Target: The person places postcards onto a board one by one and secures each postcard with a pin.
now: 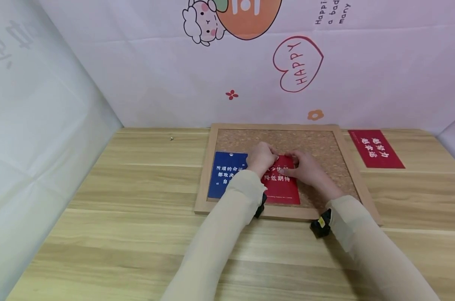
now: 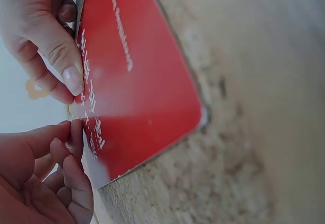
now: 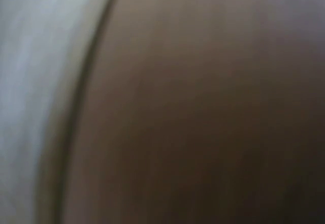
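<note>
A red card (image 1: 282,190) with white lettering lies on the cork board (image 1: 314,142), to the right of a blue card (image 1: 218,182). My left hand (image 1: 260,158) is at the red card's top edge, its fingertips pinching a small thumbtack (image 2: 71,118) whose thin point shows in the left wrist view. With the thumb on its face and the fingers at its upper edge, my right hand (image 1: 306,168) holds the red card. A silvery tack (image 1: 231,154) sits at the blue card's top. The right wrist view is too blurred to show any object.
The board's wooden frame (image 1: 287,214) rests on a wood-grain table (image 1: 118,234). Another red card (image 1: 377,149) lies right of the board. A tiny metallic piece (image 1: 171,138) lies to its left. A printed white cloth (image 1: 156,75) hangs behind.
</note>
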{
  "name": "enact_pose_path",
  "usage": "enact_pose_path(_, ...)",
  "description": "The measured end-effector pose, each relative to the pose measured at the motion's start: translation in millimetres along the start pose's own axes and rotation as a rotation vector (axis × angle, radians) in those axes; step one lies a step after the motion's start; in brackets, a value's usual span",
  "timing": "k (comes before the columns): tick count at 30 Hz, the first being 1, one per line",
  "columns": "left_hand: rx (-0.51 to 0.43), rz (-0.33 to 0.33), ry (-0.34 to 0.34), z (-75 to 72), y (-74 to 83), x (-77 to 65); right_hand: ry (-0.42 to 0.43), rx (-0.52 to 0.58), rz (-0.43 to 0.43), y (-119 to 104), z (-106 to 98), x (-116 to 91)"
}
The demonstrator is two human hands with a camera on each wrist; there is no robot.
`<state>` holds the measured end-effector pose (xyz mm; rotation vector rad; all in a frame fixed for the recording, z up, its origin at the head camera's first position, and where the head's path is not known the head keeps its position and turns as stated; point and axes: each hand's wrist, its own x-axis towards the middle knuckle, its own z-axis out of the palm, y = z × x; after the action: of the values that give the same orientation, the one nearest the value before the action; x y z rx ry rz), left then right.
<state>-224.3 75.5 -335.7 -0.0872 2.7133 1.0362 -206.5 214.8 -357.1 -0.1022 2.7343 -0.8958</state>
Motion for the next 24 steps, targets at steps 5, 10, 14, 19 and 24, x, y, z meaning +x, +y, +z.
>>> enact_pose_path(5,0.038,0.005,0.016,-0.1,0.2,0.4,-0.004,0.001,0.004,-1.2,-0.1,-0.2)
enact_pose_path(10,0.051,0.004,0.029,0.6,-0.2,0.9,0.001,-0.002,0.004,-1.3,0.1,0.0)
enact_pose_path(14,0.050,-0.004,0.026,0.5,-0.7,0.8,0.009,-0.006,-0.003,-1.2,1.0,0.1)
enact_pose_path(19,0.045,-0.004,0.016,-1.3,-2.6,-0.4,0.012,-0.003,0.002,-2.6,1.3,-1.1)
enact_pose_path(24,-0.003,0.000,-0.001,-1.2,-5.0,0.9,0.015,-0.006,-0.006,-2.4,0.9,-1.9)
